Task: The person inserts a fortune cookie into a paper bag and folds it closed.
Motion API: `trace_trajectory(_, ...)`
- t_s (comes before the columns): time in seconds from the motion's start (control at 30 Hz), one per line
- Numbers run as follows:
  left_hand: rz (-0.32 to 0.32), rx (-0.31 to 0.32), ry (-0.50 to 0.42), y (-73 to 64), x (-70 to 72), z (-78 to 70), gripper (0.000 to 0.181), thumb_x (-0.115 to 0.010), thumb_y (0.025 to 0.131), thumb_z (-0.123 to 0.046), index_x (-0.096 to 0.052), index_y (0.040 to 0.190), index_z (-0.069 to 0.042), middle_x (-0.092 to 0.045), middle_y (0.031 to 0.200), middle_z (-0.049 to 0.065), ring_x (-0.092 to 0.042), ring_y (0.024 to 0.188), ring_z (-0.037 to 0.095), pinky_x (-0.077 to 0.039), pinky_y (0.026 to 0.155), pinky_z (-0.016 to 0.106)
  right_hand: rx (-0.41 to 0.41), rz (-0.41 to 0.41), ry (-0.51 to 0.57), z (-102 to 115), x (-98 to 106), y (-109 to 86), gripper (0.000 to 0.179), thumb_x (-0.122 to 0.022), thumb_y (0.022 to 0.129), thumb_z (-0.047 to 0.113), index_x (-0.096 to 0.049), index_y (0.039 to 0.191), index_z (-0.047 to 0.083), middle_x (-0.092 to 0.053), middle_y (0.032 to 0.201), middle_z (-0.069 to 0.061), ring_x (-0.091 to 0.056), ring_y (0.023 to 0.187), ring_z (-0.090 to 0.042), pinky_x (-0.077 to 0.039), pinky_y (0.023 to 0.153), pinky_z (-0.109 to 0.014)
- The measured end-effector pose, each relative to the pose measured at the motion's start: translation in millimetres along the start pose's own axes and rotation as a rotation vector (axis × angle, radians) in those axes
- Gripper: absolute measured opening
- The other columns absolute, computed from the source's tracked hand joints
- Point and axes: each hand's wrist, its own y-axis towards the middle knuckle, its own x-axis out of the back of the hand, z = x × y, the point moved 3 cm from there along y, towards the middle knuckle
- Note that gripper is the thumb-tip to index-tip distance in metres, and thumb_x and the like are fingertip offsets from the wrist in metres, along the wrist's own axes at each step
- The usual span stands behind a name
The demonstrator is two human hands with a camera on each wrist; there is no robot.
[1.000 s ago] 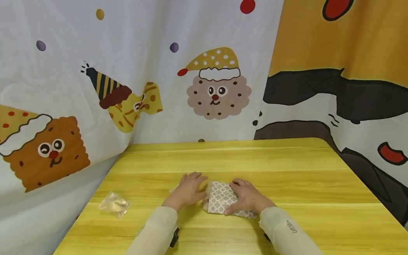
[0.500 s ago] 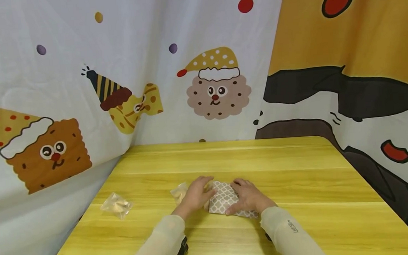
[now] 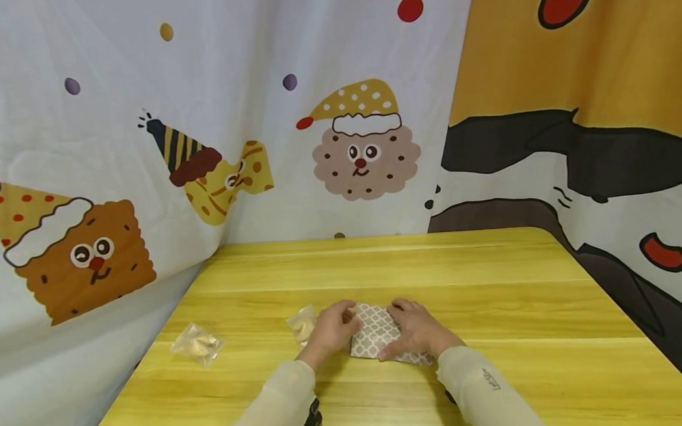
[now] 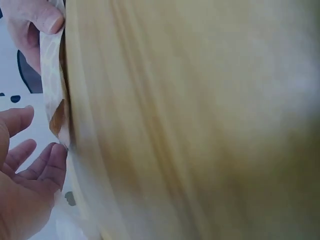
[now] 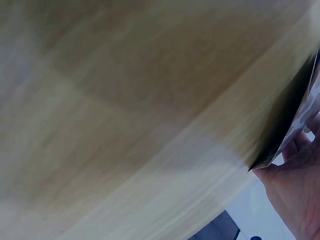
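Note:
A paper bag (image 3: 374,328) with a grey-and-white lattice pattern lies flat near the middle of the table. My right hand (image 3: 416,331) grips it across its width, thumb on the near edge and fingers over the far side. At the bag's left end is my left hand (image 3: 335,327), its fingers loosely bent. In the left wrist view, that end of the bag (image 4: 53,82) shows a brown inside at its corner. There the left fingertips (image 4: 54,162) meet the corner, while the thumb stands apart. The right wrist view shows the right hand (image 5: 295,192) under the bag's edge.
One clear packet (image 3: 302,325) with a beige folded piece inside lies just left of my left hand. Another such packet (image 3: 198,345) sits farther left, near the table's edge. A cartoon-printed curtain (image 3: 249,49) hangs behind the yellow wooden table (image 3: 379,263).
My left hand has moved right onto the bag's left end, covering the brown part seen there before. The nearer packet has come into view behind it. The right hand keeps its hold.

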Motion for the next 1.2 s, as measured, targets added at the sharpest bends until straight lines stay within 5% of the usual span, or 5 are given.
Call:
trace_trajectory(0.53,-0.037,0.019,-0.015,4.7,2.7,1.3,0.034,-0.068,0.093,-0.006,-0.063,0.126,0.002,-0.063,0.096,0.006,-0.059,0.088,0.018,-0.052,0.077,0.036,0.011,-0.011,-0.005,-1,0,1.2,0.115,-0.081,0.067,0.067,-0.038,0.151,0.001,-0.031,0.155,-0.017,-0.026,0.142,-0.042,-0.025,0.114,-0.055)
trace_trajectory(0.8,0.068,0.096,-0.022,5.0,1.9,1.0,0.04,-0.067,0.094,-0.01,-0.058,0.132,0.0,-0.064,0.093,0.005,-0.06,0.083,0.017,-0.052,0.07,0.034,0.016,-0.014,-0.014,-3,-3,4.0,0.115,-0.08,0.067,0.068,-0.038,0.151,0.001,-0.031,0.155,-0.018,-0.026,0.142,-0.041,-0.025,0.114,-0.055)
trace_trajectory(0.93,0.062,0.102,-0.027,7.8,-0.4,1.6,0.039,-0.066,0.094,-0.008,-0.059,0.132,0.0,-0.066,0.097,0.005,-0.061,0.088,0.017,-0.053,0.073,0.034,0.022,-0.026,-0.022,-3,-3,3.2,0.116,-0.08,0.067,0.068,-0.038,0.151,0.0,-0.032,0.155,-0.019,-0.028,0.141,-0.041,-0.026,0.114,-0.055)
trace_trajectory(1.1,0.028,0.069,-0.074,12.1,-3.8,1.4,0.037,-0.064,0.091,0.002,-0.059,0.127,0.005,-0.062,0.083,0.004,-0.053,0.069,0.012,-0.046,0.061,0.026,0.015,-0.011,-0.04,-1,-6,0.5,0.126,-0.08,0.062,0.072,-0.031,0.154,0.0,-0.03,0.156,-0.019,-0.026,0.142,-0.041,-0.022,0.114,-0.058)
trace_trajectory(1.2,0.019,0.09,-0.197,14.3,-5.6,1.6,0.035,-0.062,0.09,0.006,-0.058,0.125,0.005,-0.057,0.081,0.004,-0.049,0.067,0.012,-0.042,0.059,0.023,0.006,-0.001,-0.036,3,-6,0.2,0.134,-0.081,0.059,0.075,-0.024,0.156,0.001,-0.028,0.157,-0.02,-0.025,0.143,-0.041,-0.017,0.114,-0.063)
